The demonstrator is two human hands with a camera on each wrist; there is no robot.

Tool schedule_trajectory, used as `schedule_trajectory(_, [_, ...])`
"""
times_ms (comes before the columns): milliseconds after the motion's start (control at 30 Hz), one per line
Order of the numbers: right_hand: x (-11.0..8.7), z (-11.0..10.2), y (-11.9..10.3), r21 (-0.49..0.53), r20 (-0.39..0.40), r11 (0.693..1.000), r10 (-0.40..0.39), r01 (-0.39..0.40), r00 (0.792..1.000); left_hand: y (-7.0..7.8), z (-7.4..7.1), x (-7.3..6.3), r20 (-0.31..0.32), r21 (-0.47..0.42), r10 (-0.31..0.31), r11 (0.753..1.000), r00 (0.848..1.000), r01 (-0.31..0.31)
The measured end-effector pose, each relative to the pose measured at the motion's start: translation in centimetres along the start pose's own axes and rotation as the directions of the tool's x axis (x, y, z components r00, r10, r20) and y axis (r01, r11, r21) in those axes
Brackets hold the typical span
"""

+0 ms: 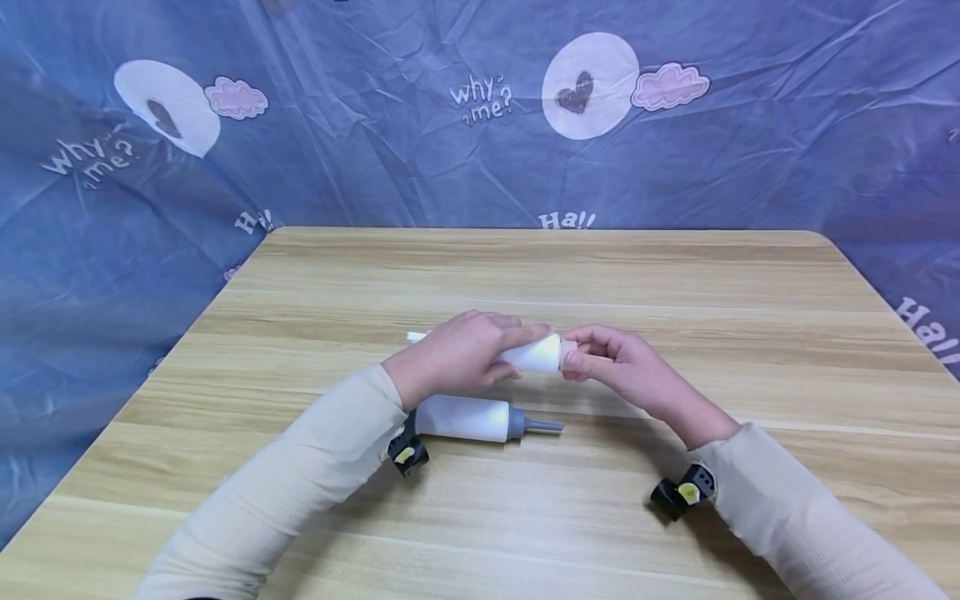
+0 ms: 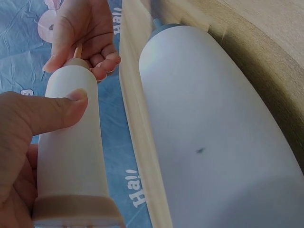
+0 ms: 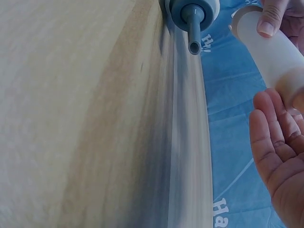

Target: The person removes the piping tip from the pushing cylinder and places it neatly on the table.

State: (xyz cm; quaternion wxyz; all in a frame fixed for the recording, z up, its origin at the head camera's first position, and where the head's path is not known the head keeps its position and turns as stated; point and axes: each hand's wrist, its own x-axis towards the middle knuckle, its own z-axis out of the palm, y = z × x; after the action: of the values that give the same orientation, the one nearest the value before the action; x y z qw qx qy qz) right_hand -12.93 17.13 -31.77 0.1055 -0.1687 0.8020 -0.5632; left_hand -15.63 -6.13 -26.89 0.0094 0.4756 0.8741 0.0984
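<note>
Beige sleeves (image 1: 810,517) flanked the lower frame; at center, the left hand (image 1: 461,352) gripped a white bottle (image 1: 536,354), long axis running left to right, while the right hand (image 1: 628,367) pinched its right-end cap (image 1: 567,347).

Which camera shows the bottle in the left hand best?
The left wrist view: the white squeeze bottle is big there, with most of its length showing. In the head view, the left hand covers much of it. The right wrist view cuts it off at the edge.
</note>
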Motion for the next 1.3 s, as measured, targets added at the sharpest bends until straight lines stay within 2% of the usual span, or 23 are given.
schedule_trajectory(267, [-0.1, 0.2, -0.2, -0.065, -0.053, 0.997, 0.029, -0.032, 0.998, -0.1, 0.2, -0.1, 0.005, -0.007, -0.011, 1.000, 1.000, 0.011])
schedule_trajectory(400, [-0.1, 0.3, -0.2, -0.061, -0.066, 0.998, 0.022, -0.026, 0.998, -0.2, 0.2, -0.1, 0.007, -0.007, -0.014, 1.000, 1.000, 0.014])
schedule_trajectory(733, [-0.1, 0.8, -0.1, -0.106, -0.117, 0.993, -0.062, 0.050, 0.991, -0.3, 0.3, -0.1, 0.002, -0.042, -0.026, 0.999, 1.000, 0.026])
schedule_trajectory(933, [-0.2, 1.0, -0.3, -0.146, -0.160, 0.986, -0.099, 0.076, 0.982, -0.2, 0.2, -0.1, -0.003, -0.041, -0.028, 0.999, 1.000, 0.028])
schedule_trajectory(1300, [-0.4, 1.1, -0.2, -0.203, -0.191, 0.970, -0.171, 0.131, 0.967, -0.1, 0.1, -0.1, -0.005, -0.037, -0.024, 0.999, 1.000, 0.024])
